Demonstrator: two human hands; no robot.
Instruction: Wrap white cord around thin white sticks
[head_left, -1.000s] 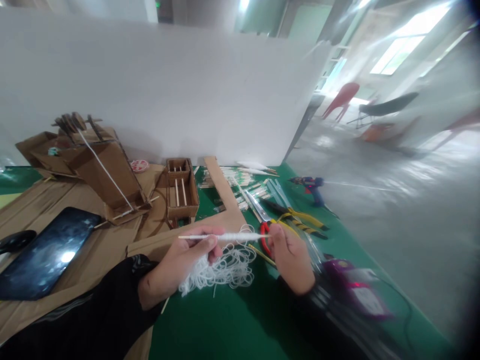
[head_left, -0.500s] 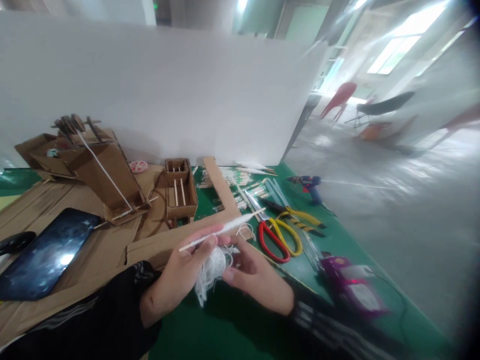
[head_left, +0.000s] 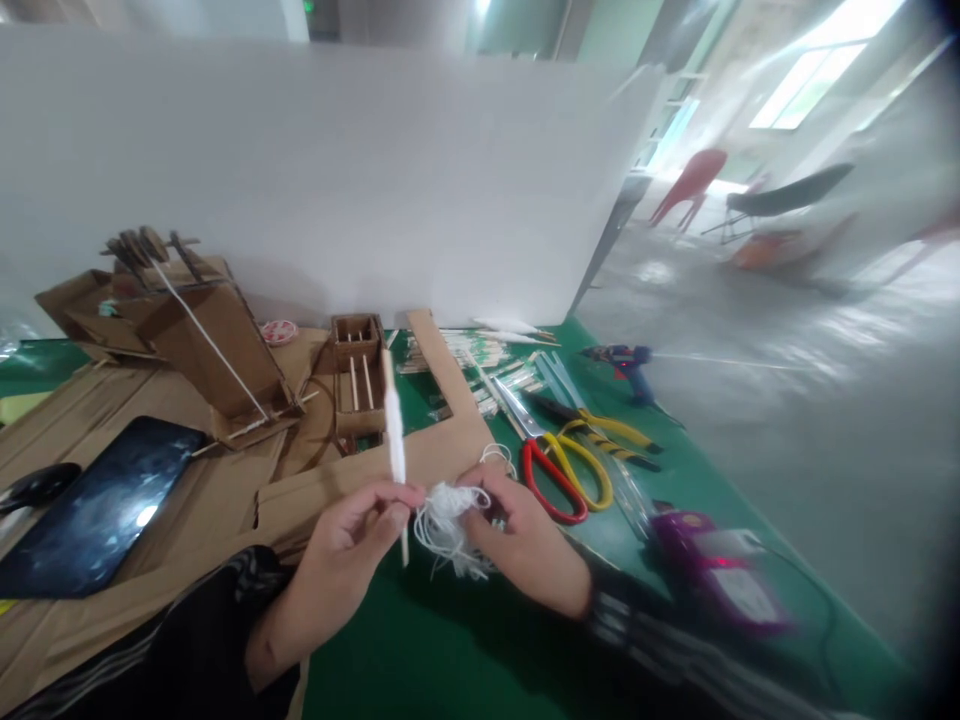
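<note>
My left hand (head_left: 349, 545) pinches the lower part of a thin wooden stick wound with white string (head_left: 395, 440), which stands nearly upright. A loose tangle of white string (head_left: 448, 530) hangs between my hands. My right hand (head_left: 521, 530) has its fingers closed on the right side of that tangle. A loop of the string lies above my right knuckles. Just right of my right hand are scissors (head_left: 555, 482) with one red and one yellow handle.
Behind the scissors lie yellow-black pliers (head_left: 611, 432), bundled sticks (head_left: 457, 360) and a cardboard strip (head_left: 442, 365). A glue gun (head_left: 626, 368) and a purple device (head_left: 716, 570) are at right. At left are a cardboard model (head_left: 210, 340), a small cardboard box (head_left: 360, 375) and a tablet (head_left: 105, 510).
The wound stick has turned from slanting rightward to nearly upright. My left hand has moved left, and the string tangle has shifted from beneath the stick toward my right hand.
</note>
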